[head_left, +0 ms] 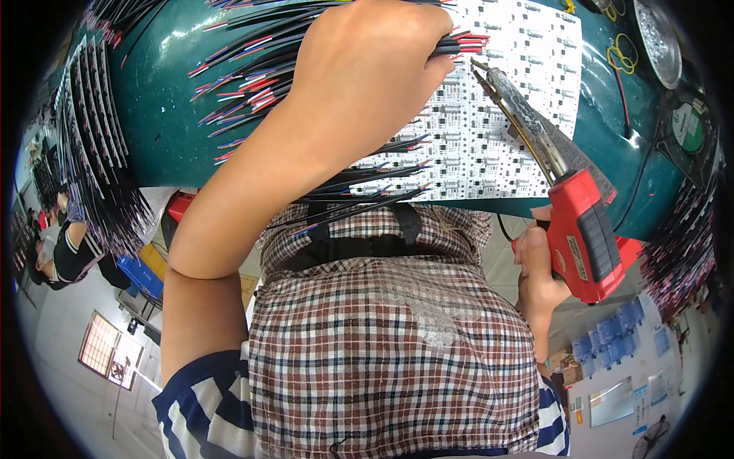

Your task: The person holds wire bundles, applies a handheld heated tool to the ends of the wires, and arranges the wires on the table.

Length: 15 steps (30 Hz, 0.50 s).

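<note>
The left hand [367, 53] was closed around a bunch of black wires [462, 44] above the white circuit board [535, 46], their red ends pointing toward the tabletop's right edge. The right hand [539, 268] gripped a red soldering gun [582, 237] by its handle, off the near edge of the tabletop [160, 164]. The gun's tip reached in over the board, just beside the held wires; whether it touched anything could not be told.

The board lay flat, right of the tabletop's middle, reaching its near edge. Loose wires [252, 84] with red, blue and white ends spread from its left side toward the tabletop's left edge. There, wired strips [95, 145] hung over the near left corner. Toward the far right corner were a metal bowl [659, 46] and yellow loops [623, 53]. More wires [680, 252] hung by the near right corner.
</note>
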Available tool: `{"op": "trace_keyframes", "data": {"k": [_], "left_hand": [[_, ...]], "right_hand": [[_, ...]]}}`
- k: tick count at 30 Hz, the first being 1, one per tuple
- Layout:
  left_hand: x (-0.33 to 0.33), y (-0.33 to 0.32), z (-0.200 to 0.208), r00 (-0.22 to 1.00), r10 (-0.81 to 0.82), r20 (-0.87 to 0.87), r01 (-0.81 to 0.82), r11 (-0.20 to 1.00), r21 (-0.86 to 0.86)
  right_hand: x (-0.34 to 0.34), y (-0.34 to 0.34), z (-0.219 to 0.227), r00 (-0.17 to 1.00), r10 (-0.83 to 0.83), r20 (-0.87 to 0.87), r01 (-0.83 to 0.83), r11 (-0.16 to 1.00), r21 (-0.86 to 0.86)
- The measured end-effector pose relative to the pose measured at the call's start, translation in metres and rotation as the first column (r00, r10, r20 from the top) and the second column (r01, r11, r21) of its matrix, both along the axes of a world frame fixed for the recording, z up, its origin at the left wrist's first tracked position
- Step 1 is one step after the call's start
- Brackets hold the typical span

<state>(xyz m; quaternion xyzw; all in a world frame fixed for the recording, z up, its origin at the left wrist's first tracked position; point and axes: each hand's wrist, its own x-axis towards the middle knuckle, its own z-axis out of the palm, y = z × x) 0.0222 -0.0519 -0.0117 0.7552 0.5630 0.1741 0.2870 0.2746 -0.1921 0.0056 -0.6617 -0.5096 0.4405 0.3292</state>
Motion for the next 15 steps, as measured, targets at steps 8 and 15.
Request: {"op": "trace_keyframes", "data": {"k": [8, 15], "left_hand": [[-0.0069, 0.0097, 0.0006, 0.991, -0.130, -0.038, 0.130, 0.991, -0.011], [-0.0038, 0.0088, 0.0032, 0.983, -0.145, -0.111, 0.141, 0.989, -0.048]], "right_hand": [[0.0029, -0.0039, -0.0047, 0.995, 0.024, 0.094, -0.027, 0.999, 0.031], [0.0016, -0.0060, -0.0045, 0.995, 0.043, 0.095, -0.042, 0.999, -0.011]]}}
